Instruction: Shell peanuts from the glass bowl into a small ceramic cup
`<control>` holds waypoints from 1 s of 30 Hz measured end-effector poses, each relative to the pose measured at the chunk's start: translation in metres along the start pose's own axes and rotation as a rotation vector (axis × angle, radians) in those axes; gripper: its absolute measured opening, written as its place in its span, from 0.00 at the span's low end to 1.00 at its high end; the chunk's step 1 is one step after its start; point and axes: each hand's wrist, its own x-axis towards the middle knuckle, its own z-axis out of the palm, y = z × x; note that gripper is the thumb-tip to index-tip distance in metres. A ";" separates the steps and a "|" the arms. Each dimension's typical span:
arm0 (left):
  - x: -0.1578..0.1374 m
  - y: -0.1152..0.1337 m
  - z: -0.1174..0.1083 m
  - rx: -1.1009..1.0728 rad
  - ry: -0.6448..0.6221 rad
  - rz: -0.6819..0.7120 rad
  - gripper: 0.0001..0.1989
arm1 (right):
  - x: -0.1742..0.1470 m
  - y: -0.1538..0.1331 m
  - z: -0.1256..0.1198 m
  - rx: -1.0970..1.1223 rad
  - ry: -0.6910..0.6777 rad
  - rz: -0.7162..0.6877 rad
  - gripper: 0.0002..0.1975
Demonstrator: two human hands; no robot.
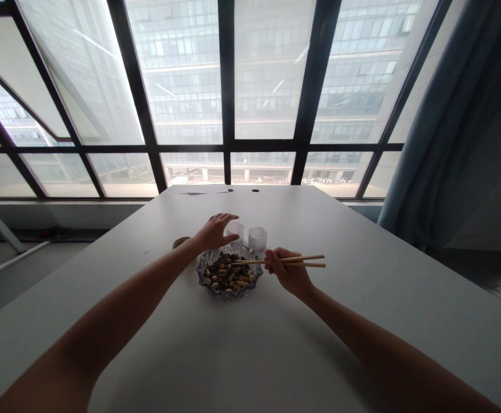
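Note:
A clear glass bowl (229, 295) with a jagged rim stands on the table, filled with nuts and dark seeds (228, 274). My right hand (291, 272) is closed around a pair of wooden chopsticks (306, 259), whose tips reach left over the bowl into its contents. Whether the tips pinch anything is too small to tell. My left hand (216, 230) is over the bowl's far left side, thumb and fingers apart, near a frosted cup (236, 230). A second frosted cup (257, 238) stands just right of it, behind the bowl.
A round brownish object (180, 242) sits left of the bowl, partly hidden by my left forearm. The white table (233, 355) stretches to large windows (263, 74). Flat sheets (198, 190) lie at its far edge. A blue-grey curtain (431, 132) hangs on the right.

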 end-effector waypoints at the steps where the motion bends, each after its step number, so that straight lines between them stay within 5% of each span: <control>1: -0.013 -0.005 -0.006 0.011 0.042 -0.020 0.29 | -0.001 0.000 0.001 -0.009 -0.023 -0.018 0.23; 6: -0.085 -0.030 -0.021 0.055 0.237 -0.118 0.21 | -0.005 -0.006 0.006 -0.056 -0.104 -0.093 0.20; 11: -0.130 -0.052 -0.009 0.027 0.352 -0.232 0.22 | -0.005 -0.001 0.006 -0.066 -0.103 -0.078 0.18; 15: -0.136 -0.057 0.007 -0.040 0.369 -0.313 0.27 | -0.004 0.003 0.008 -0.064 -0.104 -0.051 0.18; 24: -0.134 -0.062 0.019 -0.057 0.386 -0.247 0.26 | 0.000 0.003 0.008 -0.126 -0.094 0.002 0.22; 30: -0.134 -0.063 0.021 -0.054 0.390 -0.270 0.27 | 0.002 0.001 -0.002 -0.240 -0.131 -0.086 0.22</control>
